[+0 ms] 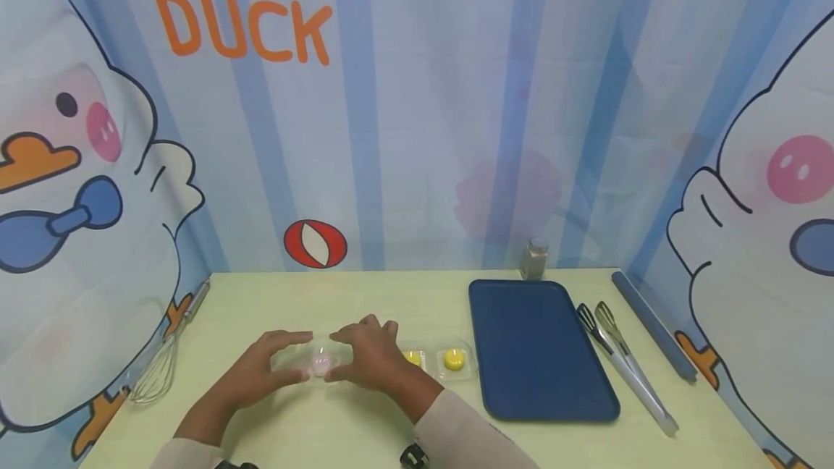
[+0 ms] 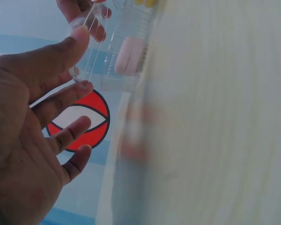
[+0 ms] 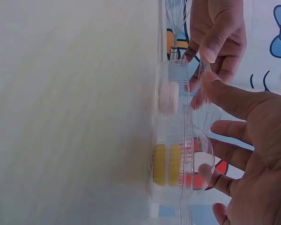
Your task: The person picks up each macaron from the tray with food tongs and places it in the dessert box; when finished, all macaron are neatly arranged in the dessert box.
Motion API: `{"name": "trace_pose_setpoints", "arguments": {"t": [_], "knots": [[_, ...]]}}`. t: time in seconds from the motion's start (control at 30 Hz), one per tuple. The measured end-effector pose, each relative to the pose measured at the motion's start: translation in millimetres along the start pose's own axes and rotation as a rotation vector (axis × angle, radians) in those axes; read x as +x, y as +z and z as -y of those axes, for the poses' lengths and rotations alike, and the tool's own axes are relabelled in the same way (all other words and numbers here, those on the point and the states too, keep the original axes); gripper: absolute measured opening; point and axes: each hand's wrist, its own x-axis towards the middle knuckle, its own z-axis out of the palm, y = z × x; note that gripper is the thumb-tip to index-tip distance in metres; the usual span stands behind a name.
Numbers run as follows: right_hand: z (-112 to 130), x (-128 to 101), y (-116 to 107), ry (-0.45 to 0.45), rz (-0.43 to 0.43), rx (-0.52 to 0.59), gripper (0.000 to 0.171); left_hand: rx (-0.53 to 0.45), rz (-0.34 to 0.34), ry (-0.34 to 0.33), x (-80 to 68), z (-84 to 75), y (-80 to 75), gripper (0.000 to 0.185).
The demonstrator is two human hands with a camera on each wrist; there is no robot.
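Note:
A pink macaron point(image 1: 321, 364) sits in a ribbed clear plastic box point(image 2: 117, 83) on the table. Over it, my left hand point(image 1: 260, 368) and right hand point(image 1: 374, 357) hold a clear plastic lid point(image 2: 94, 44) by opposite edges, thumb against fingers. The lid stands a little apart from the box in the left wrist view. My left hand's other fingers are loosely spread. Just right of the pink one, partly behind my right hand, is a boxed yellow macaron point(image 3: 167, 164) with a clear domed lid over it. Another yellow macaron point(image 1: 454, 360) lies in a clear box farther right.
A dark blue tray point(image 1: 544, 353) lies right of the boxes, with two metal tongs point(image 1: 628, 375) beside it and a grey-blue bar point(image 1: 654, 328) at the edge. Behind the tray stands a small glass jar point(image 1: 534, 259). A whisk point(image 1: 163, 360) lies at the left edge.

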Motion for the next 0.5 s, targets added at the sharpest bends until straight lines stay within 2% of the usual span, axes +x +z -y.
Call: {"name": "trace_pose_setpoints", "arguments": {"t": [0.2, 0.5], "knots": [[0.9, -0.2, 0.7, 0.031, 0.01, 0.019, 0.066, -0.025, 0.002, -0.012, -0.8, 7.0, 5.4, 0.058], [0.5, 2.0, 8.2, 0.046, -0.005, 0.012, 0.065, -0.054, 0.03, -0.06, -2.4, 8.3, 5.3, 0.059]]}}
